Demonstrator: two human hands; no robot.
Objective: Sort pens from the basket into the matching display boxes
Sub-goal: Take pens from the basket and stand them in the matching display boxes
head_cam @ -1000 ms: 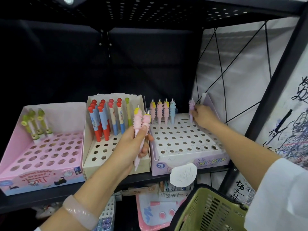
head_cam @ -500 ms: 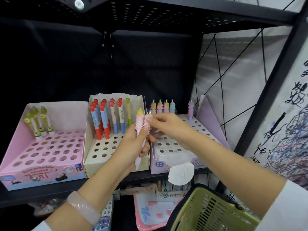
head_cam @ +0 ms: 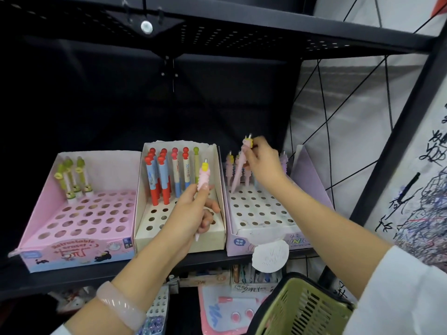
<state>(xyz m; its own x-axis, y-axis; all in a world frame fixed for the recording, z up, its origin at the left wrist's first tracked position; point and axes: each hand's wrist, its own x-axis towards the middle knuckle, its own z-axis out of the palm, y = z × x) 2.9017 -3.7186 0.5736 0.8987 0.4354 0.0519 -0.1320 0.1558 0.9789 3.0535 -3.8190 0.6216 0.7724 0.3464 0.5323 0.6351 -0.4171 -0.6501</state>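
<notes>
My right hand (head_cam: 262, 165) holds a pink unicorn pen (head_cam: 239, 166) by its top, tilted, with its tip just above the back holes of the purple unicorn box (head_cam: 261, 234). Several unicorn pens (head_cam: 229, 165) stand in that box's back row, partly hidden by my hand. My left hand (head_cam: 191, 211) grips one more pink unicorn pen (head_cam: 202, 182) upright in front of the cream box (head_cam: 180, 240), which holds red and blue pens (head_cam: 159, 180). The pink box (head_cam: 79, 247) at the left has three green pens (head_cam: 70, 175). The green basket (head_cam: 297, 308) hangs at the lower right.
A black perforated shelf (head_cam: 217, 32) hangs close above the boxes. The black frame post (head_cam: 391, 151) and a scribbled white wall (head_cam: 425, 201) stand on the right. A round paper tag (head_cam: 270, 255) hangs off the shelf edge. More stationery fills the shelf below (head_cam: 217, 305).
My right hand went from the box's back row to my left hand, took one of the two pink pens, and carried it back over the purple box. My left hand keeps one pen.
</notes>
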